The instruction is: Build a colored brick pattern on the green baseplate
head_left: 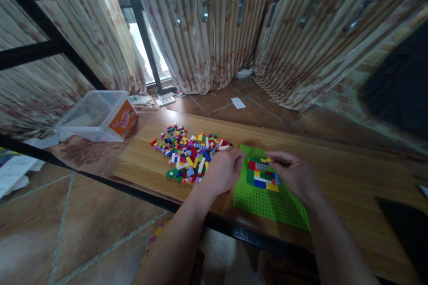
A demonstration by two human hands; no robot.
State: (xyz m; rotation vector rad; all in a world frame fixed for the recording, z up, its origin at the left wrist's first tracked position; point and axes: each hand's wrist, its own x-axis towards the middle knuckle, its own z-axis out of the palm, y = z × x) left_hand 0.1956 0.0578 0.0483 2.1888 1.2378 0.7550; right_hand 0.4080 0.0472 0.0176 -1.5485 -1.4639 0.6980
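A green studded baseplate (244, 200) lies on the wooden table. On it sits a small rectangle of toy bricks (260, 183) in red, blue, yellow, white, grey and green. At the rectangle's far edge, the thumb and fingertips of my right hand (296, 173) pinch a yellow brick (265, 160). My left hand (225, 168) hovers by the baseplate's left edge, between it and the loose bricks. Its fingers are curled together, and whatever may be in them is hidden. Beside it spreads a heap of loose bricks (190, 160) in many colours, partly covered by my left hand.
A clear plastic bin (90, 124) with an orange label stands at the table's left end. The table (347, 187) has a black metal frame, and a dark flat object (401, 227) lies at its right. Hooks (203, 6) hang from a black bar overhead, before striped curtains (214, 49).
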